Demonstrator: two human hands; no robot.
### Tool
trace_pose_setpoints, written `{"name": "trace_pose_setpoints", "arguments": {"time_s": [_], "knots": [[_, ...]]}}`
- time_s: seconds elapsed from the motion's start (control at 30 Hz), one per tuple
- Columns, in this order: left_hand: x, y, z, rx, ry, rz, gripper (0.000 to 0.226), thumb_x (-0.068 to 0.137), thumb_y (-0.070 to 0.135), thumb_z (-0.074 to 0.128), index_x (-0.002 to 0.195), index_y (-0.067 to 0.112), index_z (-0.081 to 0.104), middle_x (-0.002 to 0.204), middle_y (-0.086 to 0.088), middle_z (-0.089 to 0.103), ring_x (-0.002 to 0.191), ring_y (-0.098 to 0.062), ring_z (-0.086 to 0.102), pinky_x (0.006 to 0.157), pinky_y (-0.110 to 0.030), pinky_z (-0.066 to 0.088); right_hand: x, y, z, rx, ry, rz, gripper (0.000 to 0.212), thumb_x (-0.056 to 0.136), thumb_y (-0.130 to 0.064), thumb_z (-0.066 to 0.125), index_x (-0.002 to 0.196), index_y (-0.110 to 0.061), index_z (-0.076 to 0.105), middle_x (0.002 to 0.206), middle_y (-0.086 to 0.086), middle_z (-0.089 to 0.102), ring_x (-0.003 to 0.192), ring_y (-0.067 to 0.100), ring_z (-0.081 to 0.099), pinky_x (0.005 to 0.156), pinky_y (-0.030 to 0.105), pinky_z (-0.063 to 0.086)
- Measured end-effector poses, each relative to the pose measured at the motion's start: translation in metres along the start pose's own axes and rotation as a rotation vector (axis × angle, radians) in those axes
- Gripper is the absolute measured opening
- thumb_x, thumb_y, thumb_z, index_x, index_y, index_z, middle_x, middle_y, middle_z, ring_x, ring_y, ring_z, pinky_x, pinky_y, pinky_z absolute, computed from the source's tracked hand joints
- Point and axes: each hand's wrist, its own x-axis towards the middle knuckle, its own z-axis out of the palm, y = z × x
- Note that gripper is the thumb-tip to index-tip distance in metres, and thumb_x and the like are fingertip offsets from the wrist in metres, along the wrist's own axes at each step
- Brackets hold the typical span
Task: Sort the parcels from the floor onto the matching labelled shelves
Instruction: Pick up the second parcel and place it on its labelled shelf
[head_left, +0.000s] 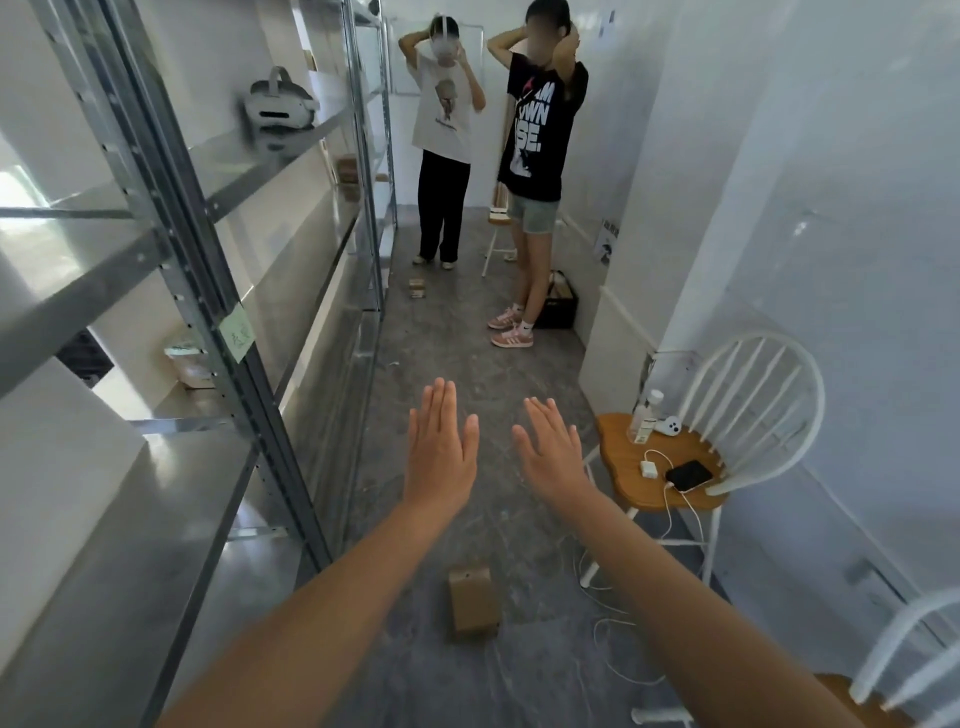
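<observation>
Narrow corridor room ahead of me: white walls (857, 156), grey mottled floor (467, 338). Metal shelving rack (171, 218) along my left, bright glare on its surfaces. White spindle-back chair (753, 405) with wooden seat at right; a second chair (904, 660) nearer. Small stool (500, 228) and black crate (558, 306) farther down.

We observe bright, even, cool indoor light. Glare washes the grey steel shelving unit (171, 249) at far left. Wide-angle distortion bows the frame edges; we note overall softness and faint shadows.
</observation>
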Motion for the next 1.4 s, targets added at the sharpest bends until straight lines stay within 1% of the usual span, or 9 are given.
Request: {"name": "trace_pose_setpoints", "arguments": {"time_s": [0.33, 0.53, 0.67, 0.93, 1.2, 1.3, 1.4], "knots": [[0.026, -0.032, 0.014, -0.04, -0.07, -0.015, 0.06, 0.109, 0.037, 0.022, 0.161, 0.011, 0.006, 0.171, -0.004, 0.002, 0.157, -0.014, -0.005, 0.127, -0.033, -0.009, 0.024, 0.005, 0.028, 0.009, -0.017, 0.042, 0.054, 0.107, -0.037, 0.029, 0.157, -0.017, 0.023, 0.166, -0.002, 0.018, 0.155, 0.015, 0.002, 0.123, 0.046, 0.0], [0.037, -0.048, 0.033, -0.036, -0.081, -0.045, 0.059, 0.11, 0.034, 0.026, 0.161, 0.009, 0.01, 0.171, -0.007, 0.006, 0.158, -0.017, -0.002, 0.126, -0.033, -0.008, 0.047, 0.021, 0.045, 0.002, -0.064, 0.061, 0.054, 0.107, -0.037, 0.03, 0.157, -0.017, 0.023, 0.166, -0.001, 0.019, 0.155, 0.016, 0.002, 0.123, 0.047, 0.001], [0.054, -0.058, 0.05, -0.024, -0.087, -0.082, 0.059, 0.11, 0.033, 0.027, 0.161, 0.008, 0.012, 0.171, -0.008, 0.008, 0.158, -0.019, 0.0, 0.128, -0.036, -0.006, 0.074, 0.031, 0.058, 0.013, -0.108, 0.056, 0.054, 0.107, -0.037, 0.031, 0.157, -0.017, 0.024, 0.166, -0.001, 0.019, 0.155, 0.015, 0.003, 0.122, 0.047, 0.0], [0.104, -0.069, 0.092, 0.03, -0.109, -0.148, 0.057, 0.11, 0.029, 0.029, 0.159, 0.005, 0.014, 0.17, -0.011, 0.01, 0.158, -0.023, 0.003, 0.126, -0.036, -0.006, 0.144, 0.065, 0.074, 0.057, -0.198, 0.048, 0.054, 0.107, -0.037, 0.031, 0.157, -0.016, 0.025, 0.166, -0.002, 0.019, 0.155, 0.015, 0.004, 0.122, 0.047, 0.001], [0.179, -0.063, 0.145, 0.054, -0.108, -0.195, 0.057, 0.11, 0.028, 0.028, 0.159, 0.005, 0.015, 0.17, -0.011, 0.011, 0.158, -0.022, 0.004, 0.127, -0.037, -0.004, 0.234, 0.108, 0.077, 0.089, -0.258, 0.058, 0.054, 0.107, -0.036, 0.032, 0.156, -0.016, 0.026, 0.165, 0.0, 0.021, 0.155, 0.016, 0.005, 0.122, 0.047, 0.001], [0.191, -0.064, 0.165, 0.049, -0.113, -0.234, 0.056, 0.11, 0.027, 0.029, 0.159, 0.004, 0.015, 0.17, -0.011, 0.012, 0.158, -0.023, 0.004, 0.126, -0.035, -0.005, 0.258, 0.123, 0.083, 0.089, -0.28, 0.061, 0.053, 0.107, -0.036, 0.032, 0.156, -0.016, 0.026, 0.165, 0.0, 0.02, 0.155, 0.016, 0.004, 0.122, 0.046, 0.001], [0.186, -0.075, 0.191, 0.028, -0.135, -0.322, 0.056, 0.11, 0.026, 0.03, 0.159, 0.004, 0.018, 0.169, -0.013, 0.014, 0.158, -0.024, 0.006, 0.127, -0.038, -0.003, 0.269, 0.139, 0.1, 0.11, -0.346, 0.066, 0.054, 0.107, -0.035, 0.033, 0.156, -0.015, 0.025, 0.166, 0.0, 0.019, 0.155, 0.015, 0.003, 0.123, 0.046, 0.0]]}}
